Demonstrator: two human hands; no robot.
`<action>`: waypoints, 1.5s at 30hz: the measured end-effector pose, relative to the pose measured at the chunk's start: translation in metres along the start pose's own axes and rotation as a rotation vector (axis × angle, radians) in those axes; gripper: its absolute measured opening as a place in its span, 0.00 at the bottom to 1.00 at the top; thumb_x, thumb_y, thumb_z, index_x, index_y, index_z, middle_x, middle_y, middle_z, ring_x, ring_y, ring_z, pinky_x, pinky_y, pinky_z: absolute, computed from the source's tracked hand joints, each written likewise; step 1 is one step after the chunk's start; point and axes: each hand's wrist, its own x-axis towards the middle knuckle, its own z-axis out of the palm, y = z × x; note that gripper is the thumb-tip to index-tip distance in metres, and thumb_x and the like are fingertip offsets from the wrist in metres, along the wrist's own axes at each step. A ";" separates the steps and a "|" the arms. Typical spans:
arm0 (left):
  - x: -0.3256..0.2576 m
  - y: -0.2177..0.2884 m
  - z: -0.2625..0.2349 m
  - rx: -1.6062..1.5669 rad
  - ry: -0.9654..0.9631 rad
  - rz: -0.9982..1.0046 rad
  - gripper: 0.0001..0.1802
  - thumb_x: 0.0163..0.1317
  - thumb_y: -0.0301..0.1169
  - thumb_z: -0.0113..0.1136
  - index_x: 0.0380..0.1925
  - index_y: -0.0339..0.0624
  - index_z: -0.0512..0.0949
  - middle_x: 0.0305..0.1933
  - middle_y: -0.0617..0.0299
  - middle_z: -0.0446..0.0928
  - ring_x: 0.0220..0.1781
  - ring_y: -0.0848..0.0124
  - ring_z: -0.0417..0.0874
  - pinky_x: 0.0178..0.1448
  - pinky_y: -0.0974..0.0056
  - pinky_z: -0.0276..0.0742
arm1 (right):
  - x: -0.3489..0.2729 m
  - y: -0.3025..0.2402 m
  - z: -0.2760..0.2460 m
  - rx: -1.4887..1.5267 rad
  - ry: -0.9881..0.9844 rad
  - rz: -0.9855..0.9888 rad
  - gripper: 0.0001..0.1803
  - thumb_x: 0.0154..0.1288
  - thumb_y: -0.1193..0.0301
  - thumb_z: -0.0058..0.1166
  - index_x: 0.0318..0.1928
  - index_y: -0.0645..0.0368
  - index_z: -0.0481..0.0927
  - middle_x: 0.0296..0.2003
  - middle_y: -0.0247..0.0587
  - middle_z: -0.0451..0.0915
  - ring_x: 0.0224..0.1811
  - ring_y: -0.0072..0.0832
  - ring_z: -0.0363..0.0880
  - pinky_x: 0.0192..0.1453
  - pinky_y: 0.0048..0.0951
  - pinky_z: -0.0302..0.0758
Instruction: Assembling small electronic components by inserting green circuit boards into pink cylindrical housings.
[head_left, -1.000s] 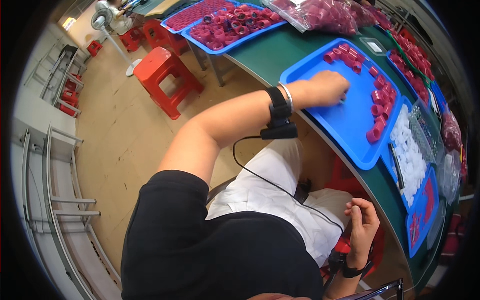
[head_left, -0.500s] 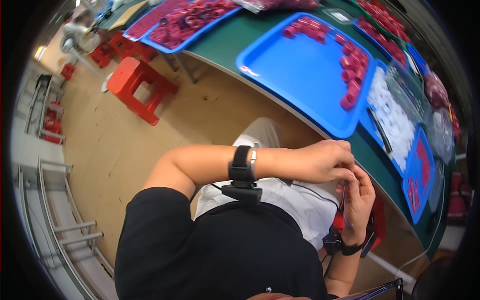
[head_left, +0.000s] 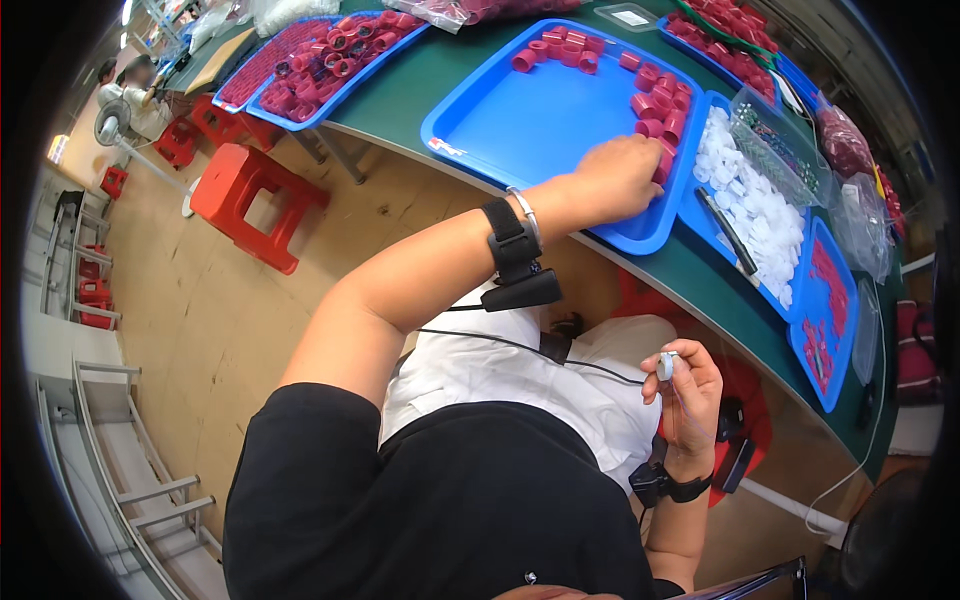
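Observation:
My left hand (head_left: 622, 178) reaches over the right side of a large blue tray (head_left: 500, 110). Its fingers are curled down at the near end of a row of small dark-pink plastic tubes (head_left: 647, 104), closed on a pink tube (head_left: 663, 160) that they partly cover. Lower down, above my lap, my right hand (head_left: 692, 395) pinches a small round whitish piece (head_left: 667, 366) between thumb and fingers. Thin wires hang from that piece along the palm.
Right of the tray, a blue tray of white caps (head_left: 745, 190) has a black pen (head_left: 725, 230) across it. A smaller tray (head_left: 828, 310) holds thin pink parts. More pink tubes fill a tray (head_left: 325, 70) at the far left. A red stool (head_left: 255, 205) stands on the floor.
My hands have separated. The left one has moved up and away from the right, onto the tubes in the tray; the right has dropped slightly, showing the round piece.

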 end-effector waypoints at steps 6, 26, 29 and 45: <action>-0.011 0.007 -0.015 -0.080 0.082 -0.058 0.15 0.54 0.33 0.64 0.38 0.35 0.75 0.38 0.47 0.78 0.40 0.52 0.80 0.46 0.56 0.76 | -0.003 0.004 -0.002 -0.045 0.081 -0.069 0.09 0.69 0.74 0.51 0.45 0.66 0.75 0.33 0.43 0.79 0.29 0.24 0.77 0.33 0.25 0.75; -0.146 0.102 0.001 -0.794 -0.205 -0.117 0.18 0.58 0.28 0.67 0.48 0.37 0.77 0.41 0.59 0.74 0.40 0.70 0.78 0.42 0.67 0.76 | -0.002 0.035 -0.010 0.134 0.100 0.096 0.09 0.70 0.73 0.51 0.46 0.64 0.76 0.33 0.35 0.78 0.30 0.19 0.75 0.34 0.20 0.71; -0.146 0.105 0.002 -0.783 -0.219 -0.136 0.18 0.58 0.29 0.67 0.48 0.37 0.77 0.41 0.59 0.74 0.40 0.71 0.78 0.42 0.68 0.76 | -0.003 0.038 -0.013 0.158 0.129 0.082 0.08 0.70 0.73 0.51 0.46 0.64 0.76 0.33 0.34 0.79 0.29 0.18 0.74 0.33 0.19 0.71; -0.151 0.095 0.015 -0.679 -0.189 -0.004 0.19 0.54 0.28 0.69 0.45 0.36 0.76 0.39 0.57 0.73 0.38 0.67 0.78 0.40 0.64 0.75 | -0.007 0.015 -0.007 -0.266 0.081 -0.041 0.07 0.65 0.80 0.55 0.43 0.67 0.79 0.36 0.39 0.81 0.37 0.23 0.80 0.45 0.23 0.78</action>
